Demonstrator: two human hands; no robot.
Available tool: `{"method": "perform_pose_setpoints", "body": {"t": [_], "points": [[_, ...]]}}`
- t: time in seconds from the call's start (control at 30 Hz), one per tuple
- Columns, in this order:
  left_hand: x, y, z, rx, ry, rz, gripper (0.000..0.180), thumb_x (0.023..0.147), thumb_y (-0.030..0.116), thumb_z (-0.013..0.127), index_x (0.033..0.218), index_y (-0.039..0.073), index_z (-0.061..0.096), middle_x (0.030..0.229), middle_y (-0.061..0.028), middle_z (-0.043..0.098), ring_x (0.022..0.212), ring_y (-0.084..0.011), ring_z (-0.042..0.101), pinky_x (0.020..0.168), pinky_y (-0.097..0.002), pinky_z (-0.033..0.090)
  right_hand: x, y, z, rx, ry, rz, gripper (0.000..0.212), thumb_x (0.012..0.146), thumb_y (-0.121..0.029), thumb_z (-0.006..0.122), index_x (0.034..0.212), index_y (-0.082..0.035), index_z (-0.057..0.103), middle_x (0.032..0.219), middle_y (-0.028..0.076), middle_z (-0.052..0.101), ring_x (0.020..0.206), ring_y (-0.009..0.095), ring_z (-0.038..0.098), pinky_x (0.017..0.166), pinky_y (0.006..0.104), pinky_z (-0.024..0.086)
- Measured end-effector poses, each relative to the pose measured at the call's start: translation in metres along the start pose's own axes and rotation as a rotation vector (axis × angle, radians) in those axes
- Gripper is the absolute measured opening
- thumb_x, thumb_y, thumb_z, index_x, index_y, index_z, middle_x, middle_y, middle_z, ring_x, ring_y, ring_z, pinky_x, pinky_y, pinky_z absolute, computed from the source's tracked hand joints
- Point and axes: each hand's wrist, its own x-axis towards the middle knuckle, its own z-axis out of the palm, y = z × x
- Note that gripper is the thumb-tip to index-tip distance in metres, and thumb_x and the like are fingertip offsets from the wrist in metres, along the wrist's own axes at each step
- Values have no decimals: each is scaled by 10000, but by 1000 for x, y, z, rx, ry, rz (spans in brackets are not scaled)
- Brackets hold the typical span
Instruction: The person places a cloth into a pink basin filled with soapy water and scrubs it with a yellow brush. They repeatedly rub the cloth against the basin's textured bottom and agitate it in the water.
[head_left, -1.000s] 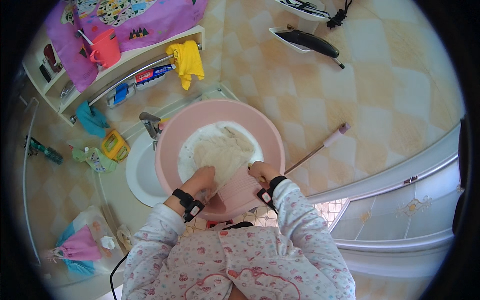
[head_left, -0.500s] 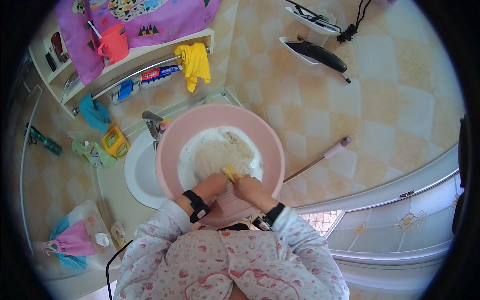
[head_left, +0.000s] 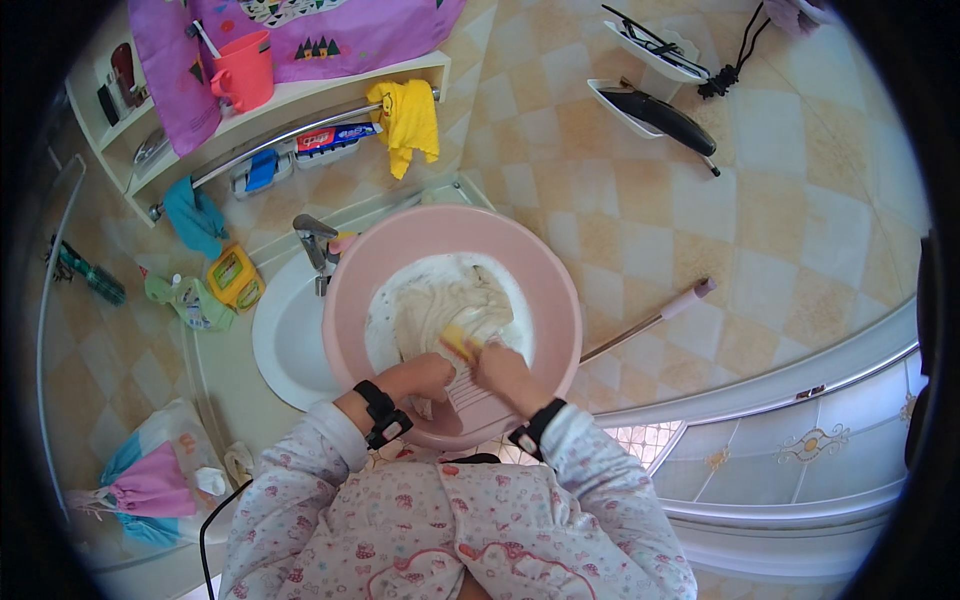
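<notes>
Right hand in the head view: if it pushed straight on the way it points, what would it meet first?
Probably the small yellow bar at the right hand fingertips; it already looks in contact. Beyond lies the wet cream cloth in the round pink plastic basin. Depth is unclear.

The basin (head_left: pixel 350 290) sits on the sink (head_left: pixel 280 340), cloth (head_left: pixel 440 305) inside it, tap (head_left: pixel 315 240) behind-left.

Head fisheye, straight down, close
</notes>
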Motion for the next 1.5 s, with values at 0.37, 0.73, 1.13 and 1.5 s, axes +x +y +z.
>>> {"method": "perform_pose_setpoints", "body": {"t": [0.37, 0.73, 1.13, 1.5], "points": [[-1, 2, 0, -95, 22, -1, 138, 562, 131, 656, 661, 56, 597, 618, -121, 588, 576, -295, 567, 538, -379, 432, -4, -1, -7, 0, -97, -345, 398, 828, -177, 465, 1222, -159, 527, 821, 195, 611, 831, 317, 627, 696, 447, 502], [-9, 13, -2, -215, -138, 19, 158, 528, 117, 656, 667, 51, 622, 622, -104, 607, 570, -277, 578, 527, -375, 443, 15, 4, -14, 45, -26, 36, 378, 853, -233, 490, 1230, -211, 518, 917, 191, 592, 830, 339, 627, 692, 431, 508], [-8, 7, 8, -147, -174, 46, 157, 557, 159, 671, 670, 62, 621, 624, -90, 602, 566, -254, 565, 533, -368, 435, 46, 16, -17, 105, 56, 31, 461, 831, -278, 522, 1282, -189, 492, 956, 232, 612, 836, 384, 614, 729, 433, 496], [-13, 14, 0, -126, -139, 42, 147, 555, 139, 652, 679, 61, 638, 617, -92, 610, 573, -259, 585, 533, -380, 447, 58, 1, 2, -22, 219, 33, 455, 818, -223, 518, 1266, -148, 489, 920, 227, 612, 799, 371, 615, 725, 445, 498]]}}
